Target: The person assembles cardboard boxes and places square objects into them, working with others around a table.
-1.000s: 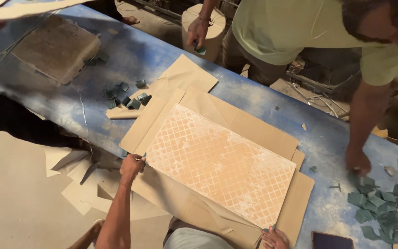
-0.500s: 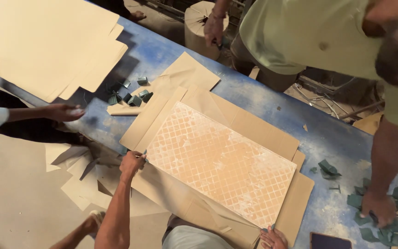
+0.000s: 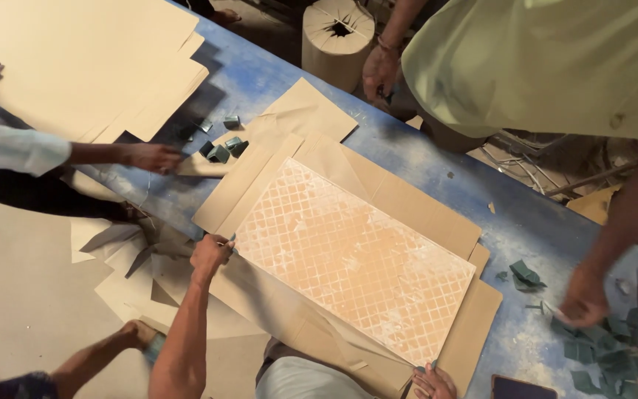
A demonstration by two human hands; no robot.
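Orange tile (image 3: 352, 262), face down with its lattice-patterned back showing, lies on flattened cardboard (image 3: 415, 207) atop the blue counter (image 3: 533, 229). At the tile's near-left corner the left hand (image 3: 210, 253) pinches its edge; at the near-right corner the right hand (image 3: 433, 382) grips it. Beyond the tile's far-left corner sit green corner guards (image 3: 224, 146).

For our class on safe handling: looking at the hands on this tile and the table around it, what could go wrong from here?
1. The left hand and right hand touch only the tile at two near corners; lifted so, it might tip or crack.
2. The tile lies on loose cardboard, which might slide on the table.
3. Small green pieces lie close by and could get trapped underneath.
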